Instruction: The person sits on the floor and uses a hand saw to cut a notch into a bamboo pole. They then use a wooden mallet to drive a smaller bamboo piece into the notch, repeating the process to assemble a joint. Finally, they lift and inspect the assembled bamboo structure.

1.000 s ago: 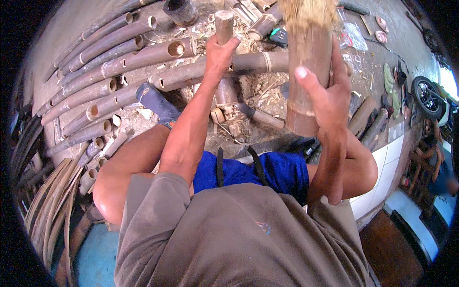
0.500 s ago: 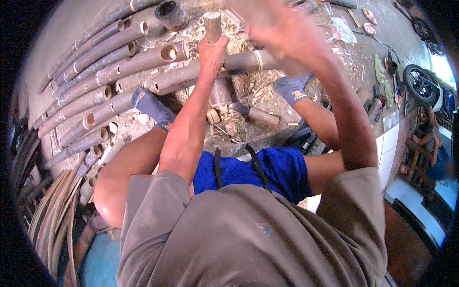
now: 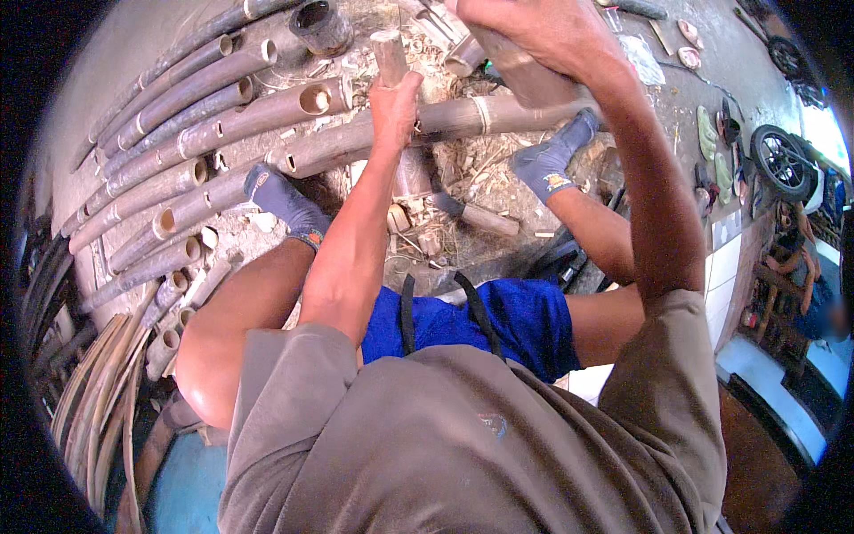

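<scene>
A thick bamboo pole (image 3: 445, 120) lies across in front of me, between my socked feet (image 3: 286, 203). My left hand (image 3: 394, 105) is wrapped round an upright, round wooden handle (image 3: 389, 55) at the pole; whatever lies below the fist is hidden. Up and to the right, my right hand (image 3: 556, 40) grips a heavy wooden mallet (image 3: 525, 76), a thick grey-brown block, held apart from the handle. Part of the mallet is covered by my fingers. A wooden-handled tool with a dark end (image 3: 480, 214) lies below the pole.
Several bamboo poles (image 3: 200, 133) with cut holes lie at the left. A dark bucket (image 3: 318, 28) stands behind them. Wood chips (image 3: 485, 165) litter the ground. Split bamboo strips (image 3: 98, 383) are at lower left. At far right are a motorcycle wheel (image 3: 783, 158) and another person (image 3: 805, 258).
My right hand, blurred earlier, now shows clearly slightly farther right, with the mallet visible. The wooden handle in my left hand leans a little more to the left.
</scene>
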Demonstrator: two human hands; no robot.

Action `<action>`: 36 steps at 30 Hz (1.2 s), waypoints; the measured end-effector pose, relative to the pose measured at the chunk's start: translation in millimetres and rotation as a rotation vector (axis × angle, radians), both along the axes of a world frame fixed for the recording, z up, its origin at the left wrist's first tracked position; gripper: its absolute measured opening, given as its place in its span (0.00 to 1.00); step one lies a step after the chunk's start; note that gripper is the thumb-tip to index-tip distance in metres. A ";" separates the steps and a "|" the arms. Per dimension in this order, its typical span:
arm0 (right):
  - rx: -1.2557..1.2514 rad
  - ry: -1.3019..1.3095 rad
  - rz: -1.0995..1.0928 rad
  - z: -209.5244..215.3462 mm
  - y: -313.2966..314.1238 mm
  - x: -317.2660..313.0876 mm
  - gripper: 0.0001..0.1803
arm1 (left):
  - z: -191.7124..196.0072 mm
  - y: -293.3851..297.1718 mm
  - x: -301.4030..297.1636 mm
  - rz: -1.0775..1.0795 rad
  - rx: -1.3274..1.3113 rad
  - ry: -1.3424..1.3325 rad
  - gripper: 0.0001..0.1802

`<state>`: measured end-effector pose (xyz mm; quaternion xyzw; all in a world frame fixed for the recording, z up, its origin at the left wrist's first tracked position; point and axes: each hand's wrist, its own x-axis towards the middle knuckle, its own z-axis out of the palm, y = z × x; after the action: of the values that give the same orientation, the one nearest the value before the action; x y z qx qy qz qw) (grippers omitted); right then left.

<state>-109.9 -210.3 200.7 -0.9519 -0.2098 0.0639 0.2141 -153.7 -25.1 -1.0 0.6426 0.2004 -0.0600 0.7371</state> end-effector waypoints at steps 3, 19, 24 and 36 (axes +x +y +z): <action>-0.195 0.038 0.093 -14.2 10.7 -18.1 0.41 | -18.4 2.7 5.0 0.015 -0.040 -0.030 0.12; 0.365 0.108 -0.381 -1.8 4.4 -79.0 0.53 | 29.5 10.3 27.8 0.620 -0.519 0.013 0.08; 0.563 0.117 -0.438 -3.0 -2.2 -88.6 0.51 | 20.1 -1.7 16.0 0.284 -0.278 0.008 0.11; 0.186 0.424 -0.460 -38.8 -9.3 -197.0 0.53 | -1.8 20.7 -0.2 0.679 -0.347 -0.002 0.18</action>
<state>-306.9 -219.6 161.9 -0.9162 0.0550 0.1914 0.3478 -154.0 -4.4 -2.7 0.4054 0.3881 0.1553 0.8129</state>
